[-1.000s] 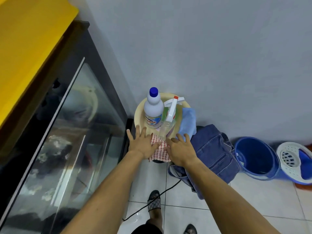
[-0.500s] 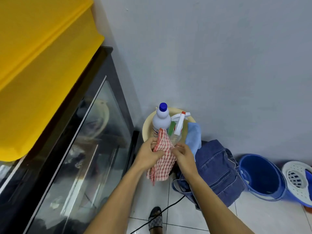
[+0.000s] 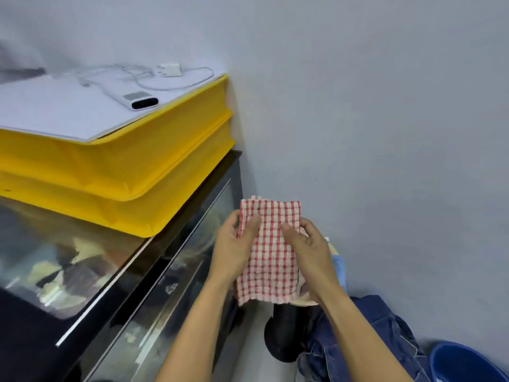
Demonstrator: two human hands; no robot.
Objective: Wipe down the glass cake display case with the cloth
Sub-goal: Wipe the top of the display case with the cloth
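While both hands hold it up near the middle of the view, the red-and-white checked cloth [image 3: 271,252] hangs folded and flat just to the right of the glass cake display case [image 3: 115,271], apart from the glass. The left hand [image 3: 234,248] grips the cloth's left edge, thumb on the front and fingers behind; the right hand [image 3: 308,250] pinches its right edge the same way. At 9 o'clock from the cloth lies the case's sloping glass front with its dark frame, full of blurred reflections. On top of the case, at 10 o'clock, sit two stacked yellow trays [image 3: 124,172]; a white sheet covers them, carrying a white power bank [image 3: 139,100] and a white cable with charger plug [image 3: 170,71]. At 5 o'clock a denim garment [image 3: 366,340] lies heaped, with a blue bucket [image 3: 462,365] in the lower right corner against the grey wall [image 3: 371,106].
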